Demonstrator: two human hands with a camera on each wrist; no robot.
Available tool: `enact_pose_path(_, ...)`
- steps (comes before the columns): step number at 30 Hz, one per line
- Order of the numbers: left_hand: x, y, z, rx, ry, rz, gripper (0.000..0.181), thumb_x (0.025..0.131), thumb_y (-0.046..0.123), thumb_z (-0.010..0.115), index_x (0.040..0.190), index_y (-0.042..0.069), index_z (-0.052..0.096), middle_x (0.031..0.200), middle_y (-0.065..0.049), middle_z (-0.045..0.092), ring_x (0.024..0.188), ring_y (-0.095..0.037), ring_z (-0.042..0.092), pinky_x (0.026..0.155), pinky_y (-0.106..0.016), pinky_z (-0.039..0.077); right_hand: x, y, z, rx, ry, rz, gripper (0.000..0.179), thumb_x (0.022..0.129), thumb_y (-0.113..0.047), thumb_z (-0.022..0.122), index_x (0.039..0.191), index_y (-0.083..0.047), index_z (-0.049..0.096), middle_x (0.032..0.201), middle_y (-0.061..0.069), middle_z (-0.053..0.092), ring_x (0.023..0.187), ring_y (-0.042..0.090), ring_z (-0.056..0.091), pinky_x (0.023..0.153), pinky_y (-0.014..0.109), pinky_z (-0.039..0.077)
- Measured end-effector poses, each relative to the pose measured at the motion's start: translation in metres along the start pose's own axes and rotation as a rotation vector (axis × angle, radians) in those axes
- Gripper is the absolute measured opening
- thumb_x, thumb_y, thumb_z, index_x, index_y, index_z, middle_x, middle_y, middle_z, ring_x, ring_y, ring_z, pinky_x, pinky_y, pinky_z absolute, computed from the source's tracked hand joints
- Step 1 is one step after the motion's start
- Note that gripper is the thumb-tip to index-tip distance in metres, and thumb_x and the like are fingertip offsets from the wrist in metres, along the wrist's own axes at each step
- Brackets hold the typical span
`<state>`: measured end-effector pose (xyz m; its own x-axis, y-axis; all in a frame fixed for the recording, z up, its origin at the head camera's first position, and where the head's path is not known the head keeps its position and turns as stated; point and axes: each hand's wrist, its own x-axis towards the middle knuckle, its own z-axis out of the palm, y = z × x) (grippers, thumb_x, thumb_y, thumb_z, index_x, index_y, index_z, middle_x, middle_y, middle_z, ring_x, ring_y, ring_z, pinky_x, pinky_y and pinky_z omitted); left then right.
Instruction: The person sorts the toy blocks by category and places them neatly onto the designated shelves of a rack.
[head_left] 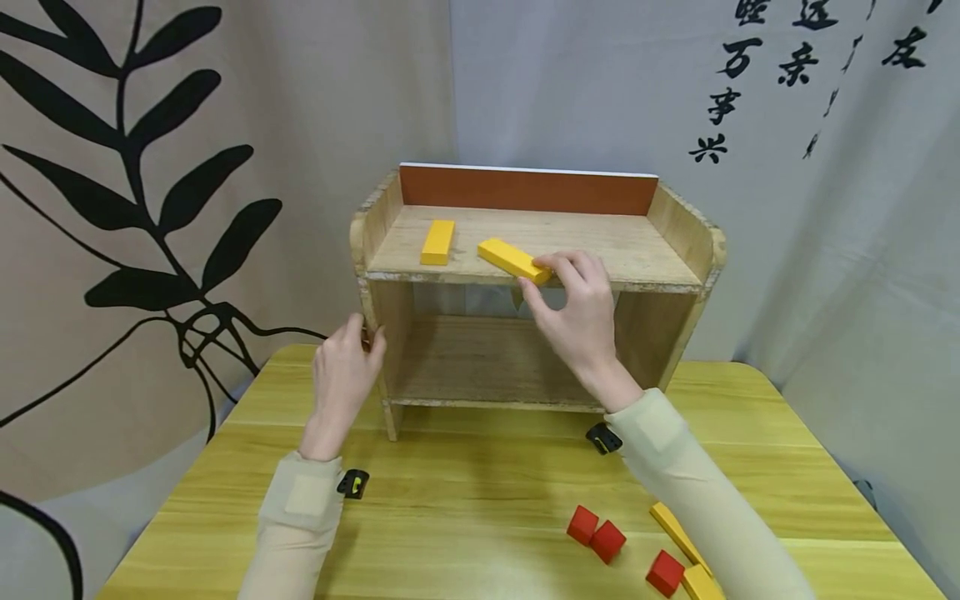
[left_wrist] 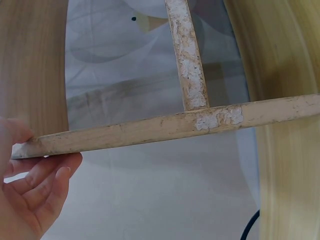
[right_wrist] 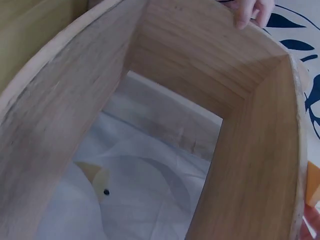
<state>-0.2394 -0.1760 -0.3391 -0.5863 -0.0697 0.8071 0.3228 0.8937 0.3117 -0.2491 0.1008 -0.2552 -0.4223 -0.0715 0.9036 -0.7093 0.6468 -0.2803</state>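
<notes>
At the front edge of the upper shelf (head_left: 600,242), left of its middle, lies a slanting yellow block (head_left: 506,256), its right end pinched between the thumb and fingers of the right hand (head_left: 581,308); whether its whole underside bears on the board I cannot tell. Toward the left end of that board, a second yellow block (head_left: 437,242) lies apart from the first. The left hand (head_left: 347,358) grasps the front edge of the left side panel (head_left: 393,358), below the upper shelf, thumb on one face and fingers on the other. Beneath is the lower shelf (head_left: 480,358). The unit stands toward the far edge of the table (head_left: 450,500). Toward the table's near right corner are two red cubes (head_left: 607,542) close together, and a third red cube (head_left: 665,573) near two yellow pieces (head_left: 678,533) partly hidden by the right sleeve (head_left: 712,500). Behind hangs a pale curtain (head_left: 562,83).
</notes>
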Motion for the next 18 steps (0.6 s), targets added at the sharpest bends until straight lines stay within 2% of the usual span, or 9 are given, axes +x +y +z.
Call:
enact_pose_path(6, 0.0003, -0.0005, 0.0006, -0.001, 0.02, 0.013, 0.021, 0.087, 0.011, 0.063, 0.074, -0.003, 0.053, 0.056, -0.016, 0.057, 0.043, -0.031, 0.054, 0.039, -0.038, 0.041, -0.0034, -0.0022, -0.0014, -0.029, -0.001, -0.064, 0.021, 0.083, -0.012, 0.063, 0.099, -0.002, 0.07, 0.098, 0.015, 0.065, 0.094, 0.031, 0.056, 0.085, 0.043, 0.043)
enact_pose_path(11, 0.0001, -0.0009, 0.0006, 0.001, 0.03, 0.016, 0.022, 0.087, 0.011, 0.063, 0.074, -0.003, 0.053, 0.056, -0.016, 0.056, 0.043, -0.031, 0.053, 0.039, -0.039, 0.04, 0.0, -0.0057, 0.0022, -0.063, -0.026, -0.1, 0.017, 0.086, -0.013, 0.065, 0.099, -0.002, 0.069, 0.096, 0.014, 0.065, 0.09, 0.029, 0.057, 0.082, 0.04, 0.045)
enact_pose_path(14, -0.0004, -0.0007, 0.0007, -0.001, 0.023, 0.015, 0.022, 0.087, 0.011, 0.063, 0.074, -0.004, 0.054, 0.056, -0.015, 0.056, 0.043, -0.031, 0.053, 0.039, -0.039, 0.041, 0.003, -0.0072, 0.0043, -0.103, -0.085, -0.146, 0.02, 0.088, -0.017, 0.066, 0.102, -0.002, 0.069, 0.098, 0.013, 0.065, 0.092, 0.029, 0.058, 0.082, 0.039, 0.046)
enact_pose_path(18, -0.0004, -0.001, 0.0013, -0.002, 0.021, 0.014, 0.022, 0.087, 0.011, 0.063, 0.074, -0.004, 0.055, 0.056, -0.015, 0.056, 0.043, -0.031, 0.053, 0.039, -0.039, 0.041, 0.0036, -0.0081, 0.0038, -0.166, -0.173, -0.261, 0.03, 0.088, -0.021, 0.066, 0.112, -0.004, 0.067, 0.111, 0.013, 0.063, 0.1, 0.03, 0.057, 0.088, 0.041, 0.046)
